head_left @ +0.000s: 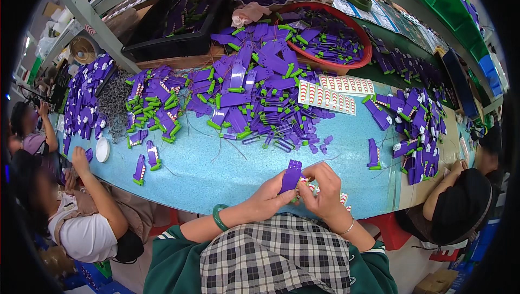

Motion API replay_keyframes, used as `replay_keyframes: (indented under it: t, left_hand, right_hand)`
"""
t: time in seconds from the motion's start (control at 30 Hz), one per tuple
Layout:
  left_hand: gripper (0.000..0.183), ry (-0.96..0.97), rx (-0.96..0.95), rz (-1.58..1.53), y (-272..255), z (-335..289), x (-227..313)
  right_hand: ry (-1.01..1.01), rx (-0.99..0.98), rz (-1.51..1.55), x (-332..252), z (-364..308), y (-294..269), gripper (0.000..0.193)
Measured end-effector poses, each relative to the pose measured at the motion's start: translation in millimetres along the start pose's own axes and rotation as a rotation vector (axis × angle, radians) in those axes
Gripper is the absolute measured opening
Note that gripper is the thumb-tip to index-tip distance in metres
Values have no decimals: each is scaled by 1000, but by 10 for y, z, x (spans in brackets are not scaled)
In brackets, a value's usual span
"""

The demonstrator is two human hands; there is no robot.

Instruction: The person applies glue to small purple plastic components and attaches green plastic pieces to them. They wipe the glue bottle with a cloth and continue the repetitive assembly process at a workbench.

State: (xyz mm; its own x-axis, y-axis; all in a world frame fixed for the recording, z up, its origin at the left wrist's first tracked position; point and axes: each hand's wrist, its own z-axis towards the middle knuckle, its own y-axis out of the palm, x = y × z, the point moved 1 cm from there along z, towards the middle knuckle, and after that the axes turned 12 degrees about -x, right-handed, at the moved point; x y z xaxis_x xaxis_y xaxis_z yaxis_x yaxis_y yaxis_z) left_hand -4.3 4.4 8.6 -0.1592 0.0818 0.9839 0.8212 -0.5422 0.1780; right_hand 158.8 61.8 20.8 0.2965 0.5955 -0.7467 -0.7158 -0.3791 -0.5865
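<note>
In front of my apron, my left hand (272, 192) is closed around a flat purple plastic part (292, 175) with small holes near its top end. A bit of green shows at the part's lower end, between the hands. My right hand (323, 187) is pinched against the part's right edge, its thumb and fingers bent together. Red-and-white striped stickers (344, 199) show beside and below the right fingers; whether one is in the pinch is hidden. Beyond the hands spreads a large heap of purple parts (265, 83) with green ends.
Two sticker sheets (326, 98) lie right of the heap. More assembled parts are piled at right (417, 131) and left (154, 102). A red basin (370, 50) and a black tray (138, 50) stand at the back. Co-workers sit at left (81, 213) and right (460, 202).
</note>
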Motion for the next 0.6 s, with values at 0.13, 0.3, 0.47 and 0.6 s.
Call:
replay_keyframes:
  t: [0.13,0.3,0.47,0.6]
  left_hand:
    - [30,-38,-6,-512,44,54,-6]
    - [37,-317,-126,-1047,85,113,-134]
    - [47,-336,-380,-1012,104,125,-69]
    - [18,-227,-113,-580,11,77,3]
  right_hand:
    - [366,-185,681,-13,38,48,45]
    - [161,-325,430,6,77,72,37]
    - [315,-229,871,60,-20,143,21]
    - [218,-174,1194,14,39,102,32]
